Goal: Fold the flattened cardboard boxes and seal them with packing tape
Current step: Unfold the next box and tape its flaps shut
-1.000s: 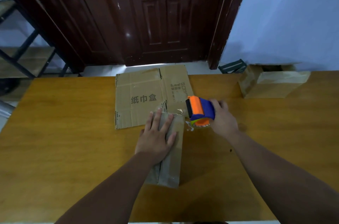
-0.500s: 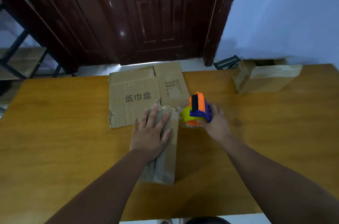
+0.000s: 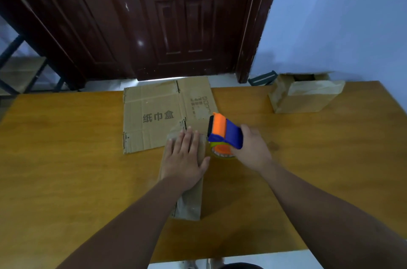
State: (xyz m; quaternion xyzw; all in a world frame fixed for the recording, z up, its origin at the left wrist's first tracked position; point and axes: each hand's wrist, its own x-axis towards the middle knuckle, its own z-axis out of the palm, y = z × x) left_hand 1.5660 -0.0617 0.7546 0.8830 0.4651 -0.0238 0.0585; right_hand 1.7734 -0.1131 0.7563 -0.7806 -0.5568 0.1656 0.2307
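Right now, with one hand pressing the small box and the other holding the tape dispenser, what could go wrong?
The left hand lies flat over the far half of the small box, so its fingers may sit in the tape's path.

The tape dispenser in the right hand is beside the box's edge, so tape might land off the seam.

The box overlaps the flattened cardboard; tape could catch both.

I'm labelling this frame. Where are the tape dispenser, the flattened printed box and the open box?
tape dispenser (image 3: 226,132): head view, blue body.
flattened printed box (image 3: 154,116): head view, printed panel.
open box (image 3: 304,101): head view, front wall.
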